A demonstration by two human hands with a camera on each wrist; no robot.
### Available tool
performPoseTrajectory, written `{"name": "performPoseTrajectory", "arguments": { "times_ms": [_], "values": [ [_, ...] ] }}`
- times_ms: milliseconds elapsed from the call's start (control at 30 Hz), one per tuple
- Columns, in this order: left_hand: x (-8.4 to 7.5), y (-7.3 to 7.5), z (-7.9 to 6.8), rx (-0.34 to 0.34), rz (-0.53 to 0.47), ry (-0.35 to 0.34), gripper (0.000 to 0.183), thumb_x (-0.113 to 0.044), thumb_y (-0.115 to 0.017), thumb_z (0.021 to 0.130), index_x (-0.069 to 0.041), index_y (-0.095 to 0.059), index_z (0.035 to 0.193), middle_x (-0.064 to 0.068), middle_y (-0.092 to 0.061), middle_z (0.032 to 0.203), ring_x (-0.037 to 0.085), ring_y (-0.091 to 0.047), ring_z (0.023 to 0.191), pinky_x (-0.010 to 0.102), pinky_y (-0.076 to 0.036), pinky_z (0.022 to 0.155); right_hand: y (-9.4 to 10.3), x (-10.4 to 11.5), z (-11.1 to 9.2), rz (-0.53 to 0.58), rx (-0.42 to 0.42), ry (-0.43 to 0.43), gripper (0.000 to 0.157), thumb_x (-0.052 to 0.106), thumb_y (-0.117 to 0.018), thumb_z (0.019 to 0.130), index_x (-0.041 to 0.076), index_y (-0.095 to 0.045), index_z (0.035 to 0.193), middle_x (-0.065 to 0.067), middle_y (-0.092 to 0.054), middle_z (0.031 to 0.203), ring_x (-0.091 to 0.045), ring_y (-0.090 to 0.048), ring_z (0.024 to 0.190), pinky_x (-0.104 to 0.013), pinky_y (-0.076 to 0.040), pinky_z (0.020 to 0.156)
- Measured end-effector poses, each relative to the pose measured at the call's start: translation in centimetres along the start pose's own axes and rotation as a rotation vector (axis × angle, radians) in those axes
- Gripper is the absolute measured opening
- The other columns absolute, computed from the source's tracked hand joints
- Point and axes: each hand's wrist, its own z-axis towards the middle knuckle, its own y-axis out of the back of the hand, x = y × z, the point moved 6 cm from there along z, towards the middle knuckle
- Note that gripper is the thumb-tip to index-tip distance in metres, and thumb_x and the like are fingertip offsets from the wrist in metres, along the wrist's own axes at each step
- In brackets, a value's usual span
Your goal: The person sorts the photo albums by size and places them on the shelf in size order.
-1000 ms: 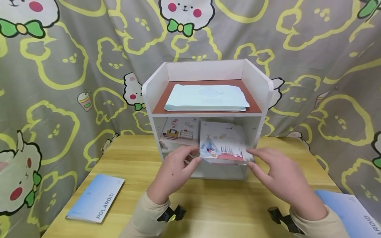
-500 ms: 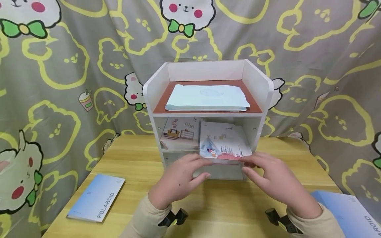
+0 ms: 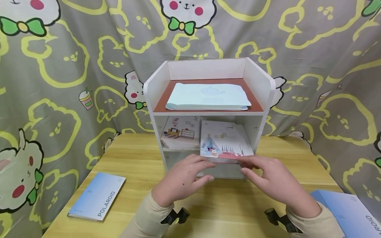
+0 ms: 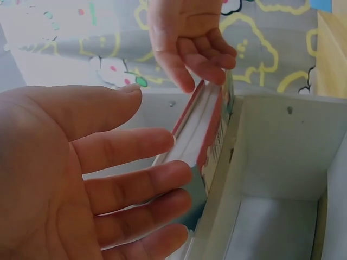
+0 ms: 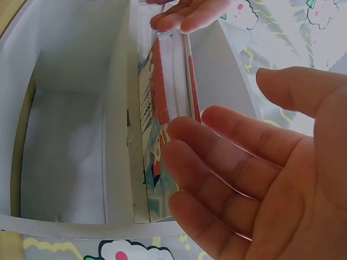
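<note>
The tent-picture book (image 3: 227, 140) is laid flat on the middle shelf of the white cabinet (image 3: 208, 113), right-hand side, with another book (image 3: 181, 133) set beside it. Nothing's gripped by either hand tbh: the left hand (image 3: 185, 180) is held loosely spread just by the front edge, and the right hand (image 3: 272, 175) is held much the same nearer the right corner. Whether the edge is actually touched can't be told. Up top, a pale blue packet (image 3: 208, 96) can be seen.
</note>
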Motion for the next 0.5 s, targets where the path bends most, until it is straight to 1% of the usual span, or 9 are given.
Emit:
{"name": "performPoseTrajectory", "arguments": {
  "times_ms": [133,333,500],
  "values": [
    [0.03,-0.06,0.02,-0.012,-0.006,-0.006,0.037,-0.042,-0.057,0.104,-0.021,-0.066,0.133,-0.008,-0.062,0.134,0.013,-0.053,0.125,0.037,-0.047,0.103,-0.05,0.06,-0.02,0.005,-0.003,0.007,0.015,0.029,-0.068,0.099,0.027,-0.074,0.113,0.018,-0.070,0.107,-0.004,-0.066,0.093,-0.037,-0.056,0.077],
    [0.18,-0.27,0.14,-0.021,-0.003,-0.008,0.038,-0.043,-0.056,0.104,-0.022,-0.066,0.133,-0.007,-0.061,0.136,0.013,-0.052,0.126,0.038,-0.047,0.103,-0.17,0.00,0.04,-0.007,-0.012,0.003,0.020,0.029,-0.069,0.099,0.024,-0.075,0.117,0.015,-0.071,0.109,-0.002,-0.063,0.088,-0.034,-0.054,0.072],
    [0.33,-0.48,0.25,-0.016,-0.002,-0.003,0.038,-0.044,-0.055,0.104,-0.022,-0.065,0.134,-0.007,-0.061,0.137,0.013,-0.052,0.127,0.038,-0.047,0.104,-0.43,-0.13,0.05,-0.026,-0.011,-0.003,0.021,0.030,-0.069,0.098,0.023,-0.075,0.117,0.014,-0.071,0.106,-0.005,-0.065,0.090,-0.038,-0.055,0.074]
  ]
}}
